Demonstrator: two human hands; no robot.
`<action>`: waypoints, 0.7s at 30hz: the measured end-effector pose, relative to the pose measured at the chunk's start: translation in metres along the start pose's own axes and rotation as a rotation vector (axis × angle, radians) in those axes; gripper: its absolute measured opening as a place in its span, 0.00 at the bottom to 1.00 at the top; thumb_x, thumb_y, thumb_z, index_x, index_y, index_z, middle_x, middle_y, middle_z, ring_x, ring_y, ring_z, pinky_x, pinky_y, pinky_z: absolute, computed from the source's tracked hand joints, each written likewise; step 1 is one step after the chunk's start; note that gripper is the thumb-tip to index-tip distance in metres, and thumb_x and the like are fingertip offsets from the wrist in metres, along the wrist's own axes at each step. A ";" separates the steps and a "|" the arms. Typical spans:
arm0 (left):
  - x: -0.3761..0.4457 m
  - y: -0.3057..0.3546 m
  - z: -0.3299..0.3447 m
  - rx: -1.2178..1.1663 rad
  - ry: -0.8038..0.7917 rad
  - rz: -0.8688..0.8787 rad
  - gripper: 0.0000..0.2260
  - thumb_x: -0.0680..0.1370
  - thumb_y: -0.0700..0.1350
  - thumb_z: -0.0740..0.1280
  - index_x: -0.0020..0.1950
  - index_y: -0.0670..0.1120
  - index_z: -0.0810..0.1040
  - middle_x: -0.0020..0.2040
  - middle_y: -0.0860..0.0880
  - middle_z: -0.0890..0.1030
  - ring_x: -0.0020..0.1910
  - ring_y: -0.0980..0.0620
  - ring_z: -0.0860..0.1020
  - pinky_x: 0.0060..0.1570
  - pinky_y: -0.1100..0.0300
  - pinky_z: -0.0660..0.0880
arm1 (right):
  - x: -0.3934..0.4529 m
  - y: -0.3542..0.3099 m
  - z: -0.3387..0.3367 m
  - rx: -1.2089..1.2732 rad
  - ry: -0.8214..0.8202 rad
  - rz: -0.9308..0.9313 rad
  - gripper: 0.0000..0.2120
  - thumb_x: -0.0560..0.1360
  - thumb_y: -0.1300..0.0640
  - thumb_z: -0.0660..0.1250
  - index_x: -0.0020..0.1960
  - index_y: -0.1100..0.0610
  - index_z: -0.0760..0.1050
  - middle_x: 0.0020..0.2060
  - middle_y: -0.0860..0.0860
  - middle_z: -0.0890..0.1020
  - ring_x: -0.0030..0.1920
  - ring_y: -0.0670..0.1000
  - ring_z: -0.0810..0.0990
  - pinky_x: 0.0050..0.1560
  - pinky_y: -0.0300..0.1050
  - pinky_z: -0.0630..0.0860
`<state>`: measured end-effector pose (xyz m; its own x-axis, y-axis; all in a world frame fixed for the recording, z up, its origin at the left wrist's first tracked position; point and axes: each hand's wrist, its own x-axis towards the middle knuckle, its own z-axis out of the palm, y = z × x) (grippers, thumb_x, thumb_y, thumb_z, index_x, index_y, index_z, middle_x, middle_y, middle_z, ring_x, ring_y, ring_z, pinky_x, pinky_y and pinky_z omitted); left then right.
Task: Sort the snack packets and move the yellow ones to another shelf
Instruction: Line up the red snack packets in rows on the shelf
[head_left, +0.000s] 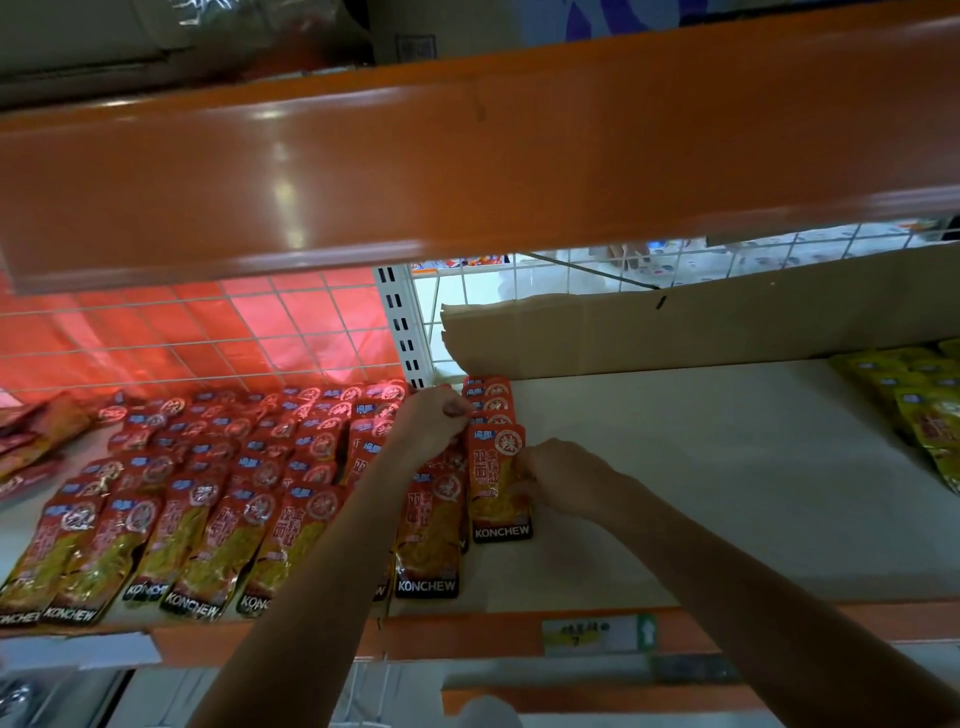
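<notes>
Up on the pale shelf board (675, 467) under an orange beam (467, 156), your right hand (561, 480) pinches a red packet (496, 488), your left hand (434, 421) curls onto the red stack (488, 397), yellow packets (919, 410) far right.

Glossy red foil snack packets (218, 499) lie flat in overlapping rows across the white shelf's left half; a short red column (493, 447) beside them. Yellow foil snack packets (924, 410) overlap at far right.
</notes>
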<state>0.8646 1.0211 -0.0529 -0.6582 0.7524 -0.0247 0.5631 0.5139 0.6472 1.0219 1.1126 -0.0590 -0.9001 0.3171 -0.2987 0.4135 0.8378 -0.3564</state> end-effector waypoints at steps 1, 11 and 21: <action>0.000 0.000 0.000 0.014 -0.004 0.002 0.09 0.77 0.41 0.67 0.56 0.44 0.81 0.56 0.46 0.81 0.50 0.50 0.80 0.53 0.55 0.77 | 0.001 0.000 -0.001 -0.015 -0.014 0.003 0.18 0.79 0.50 0.61 0.63 0.61 0.72 0.58 0.56 0.78 0.56 0.55 0.78 0.57 0.46 0.73; -0.006 0.009 -0.004 0.078 0.034 0.013 0.11 0.79 0.44 0.64 0.59 0.45 0.81 0.59 0.47 0.81 0.55 0.49 0.78 0.53 0.60 0.71 | -0.009 0.004 -0.015 0.054 -0.058 -0.033 0.14 0.79 0.50 0.60 0.53 0.60 0.76 0.45 0.53 0.80 0.39 0.49 0.76 0.34 0.34 0.67; -0.023 0.019 -0.008 0.050 0.092 0.014 0.12 0.79 0.45 0.64 0.59 0.44 0.81 0.58 0.47 0.81 0.53 0.52 0.76 0.51 0.64 0.67 | -0.011 0.006 -0.011 0.244 -0.014 -0.047 0.11 0.78 0.55 0.63 0.43 0.62 0.76 0.40 0.57 0.81 0.35 0.52 0.80 0.37 0.40 0.76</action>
<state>0.8864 1.0099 -0.0339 -0.6914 0.7203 0.0556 0.5956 0.5248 0.6081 1.0327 1.1187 -0.0485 -0.9179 0.2725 -0.2885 0.3935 0.7192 -0.5726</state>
